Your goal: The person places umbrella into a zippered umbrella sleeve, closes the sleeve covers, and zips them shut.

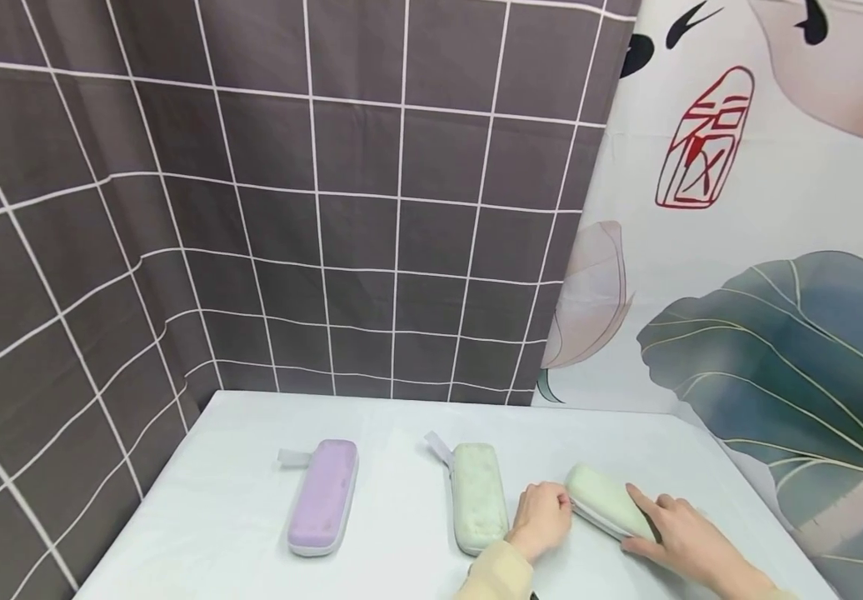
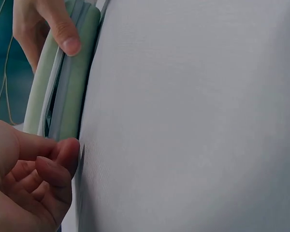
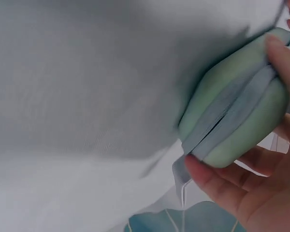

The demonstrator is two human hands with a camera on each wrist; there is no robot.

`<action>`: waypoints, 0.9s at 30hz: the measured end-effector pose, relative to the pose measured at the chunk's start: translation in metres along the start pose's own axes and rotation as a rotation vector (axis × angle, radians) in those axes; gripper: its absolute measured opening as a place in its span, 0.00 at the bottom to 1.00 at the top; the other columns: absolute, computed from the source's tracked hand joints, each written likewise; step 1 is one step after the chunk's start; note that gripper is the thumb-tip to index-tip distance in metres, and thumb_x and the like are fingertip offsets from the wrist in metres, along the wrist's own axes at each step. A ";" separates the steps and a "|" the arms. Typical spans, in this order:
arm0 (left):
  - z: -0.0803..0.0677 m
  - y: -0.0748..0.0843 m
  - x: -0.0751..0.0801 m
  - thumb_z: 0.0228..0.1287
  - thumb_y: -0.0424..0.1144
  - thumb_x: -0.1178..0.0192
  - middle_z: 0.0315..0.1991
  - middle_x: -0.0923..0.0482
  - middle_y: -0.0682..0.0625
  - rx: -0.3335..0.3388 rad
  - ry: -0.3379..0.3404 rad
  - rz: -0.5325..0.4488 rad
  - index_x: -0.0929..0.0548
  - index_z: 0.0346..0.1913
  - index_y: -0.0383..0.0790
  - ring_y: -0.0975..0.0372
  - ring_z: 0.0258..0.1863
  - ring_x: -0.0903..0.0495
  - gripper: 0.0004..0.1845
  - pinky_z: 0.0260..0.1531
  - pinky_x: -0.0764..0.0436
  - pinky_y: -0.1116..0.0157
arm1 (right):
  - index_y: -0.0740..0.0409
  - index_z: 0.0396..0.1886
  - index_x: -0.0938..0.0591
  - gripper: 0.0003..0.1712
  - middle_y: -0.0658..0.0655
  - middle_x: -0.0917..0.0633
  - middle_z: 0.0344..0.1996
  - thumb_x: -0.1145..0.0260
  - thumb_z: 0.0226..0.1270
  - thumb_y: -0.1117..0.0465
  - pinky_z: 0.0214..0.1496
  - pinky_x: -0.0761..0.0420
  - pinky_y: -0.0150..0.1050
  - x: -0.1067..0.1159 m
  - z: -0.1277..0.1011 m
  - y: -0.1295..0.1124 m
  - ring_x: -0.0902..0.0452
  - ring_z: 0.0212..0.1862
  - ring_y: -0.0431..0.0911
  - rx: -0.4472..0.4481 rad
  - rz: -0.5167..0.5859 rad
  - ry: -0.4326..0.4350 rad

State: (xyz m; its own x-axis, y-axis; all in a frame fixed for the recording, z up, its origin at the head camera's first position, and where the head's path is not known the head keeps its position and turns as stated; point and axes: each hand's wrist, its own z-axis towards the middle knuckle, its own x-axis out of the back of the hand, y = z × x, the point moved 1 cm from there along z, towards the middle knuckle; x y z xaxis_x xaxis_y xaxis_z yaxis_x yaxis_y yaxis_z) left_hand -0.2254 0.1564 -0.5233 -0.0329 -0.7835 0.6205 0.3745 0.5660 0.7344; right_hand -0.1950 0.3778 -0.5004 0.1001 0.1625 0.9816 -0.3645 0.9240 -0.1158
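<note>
Head view: the pale green case point(image 1: 607, 502) lies near the bench's point(image 1: 214, 517) right edge, the grey-green case point(image 1: 479, 497) just left of it and the purple case point(image 1: 324, 497) further left. The right hand point(image 1: 675, 533) grips the pale green case; the left hand point(image 1: 544, 518) curls at its zip end.

Left wrist view: the left hand's fingers point(image 2: 58, 159) pinch at the case's zip seam point(image 2: 63, 101).

Right wrist view: the right hand's fingers point(image 3: 208, 179) wrap the case's end, open bench beyond.

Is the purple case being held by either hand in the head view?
No: the purple case lies alone on the table, while the left hand and right hand are both at the light green case.
</note>
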 end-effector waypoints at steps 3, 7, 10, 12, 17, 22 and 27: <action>0.001 -0.002 0.000 0.61 0.31 0.39 0.13 0.33 0.61 0.012 -0.002 -0.005 0.24 0.17 0.47 0.70 0.15 0.35 0.16 0.19 0.34 0.74 | 0.69 0.60 0.24 0.48 0.57 0.20 0.29 0.31 0.54 0.33 0.30 0.24 0.48 0.000 0.001 -0.004 0.24 0.29 0.51 -0.027 -0.045 -0.011; 0.003 -0.001 -0.001 0.61 0.30 0.39 0.13 0.33 0.61 0.016 -0.005 0.002 0.24 0.17 0.46 0.70 0.15 0.35 0.15 0.18 0.34 0.74 | 0.68 0.60 0.24 0.46 0.61 0.19 0.30 0.32 0.56 0.34 0.27 0.23 0.53 -0.001 0.004 -0.011 0.23 0.29 0.55 -0.086 -0.087 -0.016; 0.002 0.002 -0.005 0.60 0.30 0.38 0.14 0.31 0.61 0.000 -0.023 0.018 0.22 0.19 0.45 0.71 0.15 0.34 0.14 0.19 0.33 0.74 | 0.68 0.59 0.24 0.46 0.61 0.20 0.29 0.31 0.54 0.34 0.23 0.25 0.54 -0.003 0.005 -0.017 0.23 0.28 0.57 -0.119 -0.096 0.008; -0.001 0.006 -0.009 0.60 0.30 0.38 0.15 0.30 0.61 -0.011 -0.053 0.015 0.20 0.20 0.45 0.71 0.16 0.34 0.12 0.20 0.33 0.75 | 0.68 0.59 0.23 0.47 0.61 0.21 0.28 0.30 0.53 0.34 0.22 0.25 0.54 -0.005 0.006 -0.022 0.23 0.28 0.57 -0.133 -0.096 0.036; -0.006 0.015 -0.018 0.61 0.32 0.37 0.14 0.30 0.62 -0.006 -0.123 0.014 0.16 0.24 0.44 0.72 0.15 0.34 0.09 0.19 0.33 0.75 | 0.71 0.57 0.23 0.47 0.64 0.22 0.25 0.28 0.52 0.36 0.22 0.24 0.55 -0.011 0.009 -0.033 0.23 0.28 0.61 -0.124 -0.104 0.120; -0.008 0.019 -0.022 0.61 0.32 0.38 0.14 0.31 0.62 -0.001 -0.131 0.048 0.16 0.25 0.44 0.72 0.13 0.35 0.08 0.17 0.34 0.76 | 0.71 0.57 0.24 0.48 0.64 0.22 0.26 0.27 0.51 0.36 0.24 0.23 0.54 -0.012 0.009 -0.034 0.23 0.29 0.61 -0.110 -0.120 0.121; -0.008 0.021 -0.027 0.61 0.32 0.38 0.14 0.32 0.61 0.022 -0.176 0.033 0.17 0.24 0.45 0.71 0.13 0.35 0.09 0.16 0.34 0.75 | 0.76 0.60 0.29 0.48 0.68 0.18 0.35 0.34 0.61 0.36 0.37 0.21 0.56 0.006 0.012 -0.021 0.20 0.37 0.62 -0.089 0.026 -0.111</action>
State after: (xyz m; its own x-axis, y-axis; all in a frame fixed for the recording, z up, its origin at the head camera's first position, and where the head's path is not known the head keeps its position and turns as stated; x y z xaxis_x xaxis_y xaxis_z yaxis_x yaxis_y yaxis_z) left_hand -0.2098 0.1872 -0.5267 -0.1835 -0.7086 0.6813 0.3576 0.5975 0.7177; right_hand -0.1979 0.3554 -0.4899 -0.0132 0.1522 0.9883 -0.2820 0.9477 -0.1497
